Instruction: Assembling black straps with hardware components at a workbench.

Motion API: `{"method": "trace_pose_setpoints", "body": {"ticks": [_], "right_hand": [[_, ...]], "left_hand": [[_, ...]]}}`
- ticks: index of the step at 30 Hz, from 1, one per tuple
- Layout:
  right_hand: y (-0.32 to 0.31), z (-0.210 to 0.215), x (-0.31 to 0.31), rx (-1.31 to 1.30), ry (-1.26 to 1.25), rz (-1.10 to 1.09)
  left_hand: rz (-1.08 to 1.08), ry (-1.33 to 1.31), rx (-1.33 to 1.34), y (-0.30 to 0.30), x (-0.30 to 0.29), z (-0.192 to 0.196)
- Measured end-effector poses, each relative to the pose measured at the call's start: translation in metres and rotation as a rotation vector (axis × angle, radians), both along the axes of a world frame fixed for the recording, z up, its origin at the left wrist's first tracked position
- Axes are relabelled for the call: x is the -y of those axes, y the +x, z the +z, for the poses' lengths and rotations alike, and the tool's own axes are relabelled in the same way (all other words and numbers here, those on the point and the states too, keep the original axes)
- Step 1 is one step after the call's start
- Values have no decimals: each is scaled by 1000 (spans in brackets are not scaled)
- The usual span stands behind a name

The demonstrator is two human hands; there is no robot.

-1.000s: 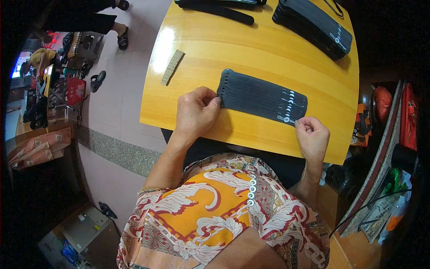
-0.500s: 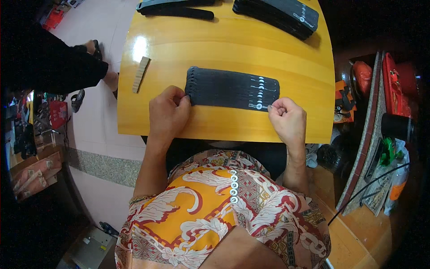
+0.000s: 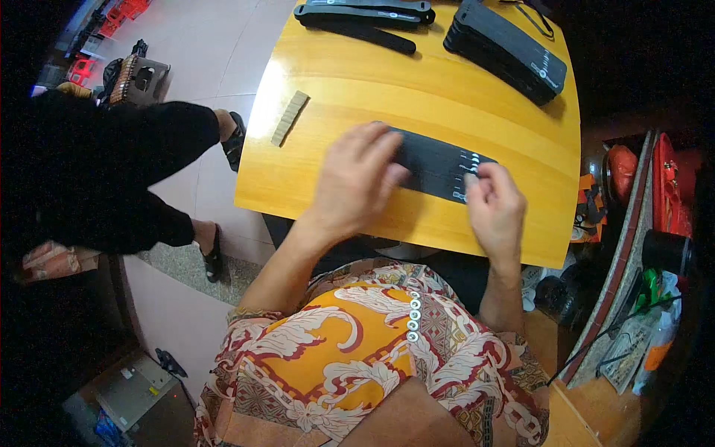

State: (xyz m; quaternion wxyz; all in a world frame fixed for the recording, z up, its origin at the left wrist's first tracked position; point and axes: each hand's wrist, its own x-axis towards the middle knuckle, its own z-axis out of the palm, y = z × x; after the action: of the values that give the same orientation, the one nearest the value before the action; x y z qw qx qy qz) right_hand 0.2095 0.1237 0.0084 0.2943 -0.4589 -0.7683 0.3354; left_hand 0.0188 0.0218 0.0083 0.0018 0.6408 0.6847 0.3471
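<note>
A fanned row of overlapping black straps [image 3: 432,162] with white markings lies on the yellow table [image 3: 357,89] before me. Over its left end is my left hand [image 3: 356,179], blurred by motion, its fingers stretched forward and the thumb apart from them. That end of the straps is partly hidden beneath it. At the marked right end, my right hand [image 3: 497,208] is closed, with thumb and curled fingers pinching at the straps' edge. A small tan ridged strip [image 3: 290,119] lies apart, toward the table's left edge.
A thick stack of black straps [image 3: 506,52] sits at the far right of the table, and looser black straps [image 3: 365,22] lie at the far left. Another person's black-clad legs [image 3: 164,141] are left of the table. A ledge with red items [image 3: 666,182] runs along the right.
My left hand has moved right from beside the straps' left end to over it, and its fingers have opened. My right hand stays at the right end. The view has shifted.
</note>
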Motion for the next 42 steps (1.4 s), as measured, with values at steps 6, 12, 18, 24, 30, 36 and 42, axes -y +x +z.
{"method": "trace_pose_setpoints", "body": {"ticks": [6,12,18,24,30,36,42], "right_hand": [[-25,-11,-7,169,168,125],[-14,-23,-14,-202,-155,36],[-16,-23,-10,-72,4,99],[-21,-8,-5,61,160,180],[-66,6,8,13,393,394],[-91,-8,14,170,414,496],[-92,-8,11,149,348,532]], "left_hand": [[-148,-245,-158,18,-11,-23],[46,128,581,-36,9,-12],[239,-226,-280,-139,38,-18],[180,-371,-97,-103,36,-7],[54,-285,-80,-69,27,-17],[65,-259,-120,-66,23,-21],[55,-240,-139,-68,26,-22]]}}
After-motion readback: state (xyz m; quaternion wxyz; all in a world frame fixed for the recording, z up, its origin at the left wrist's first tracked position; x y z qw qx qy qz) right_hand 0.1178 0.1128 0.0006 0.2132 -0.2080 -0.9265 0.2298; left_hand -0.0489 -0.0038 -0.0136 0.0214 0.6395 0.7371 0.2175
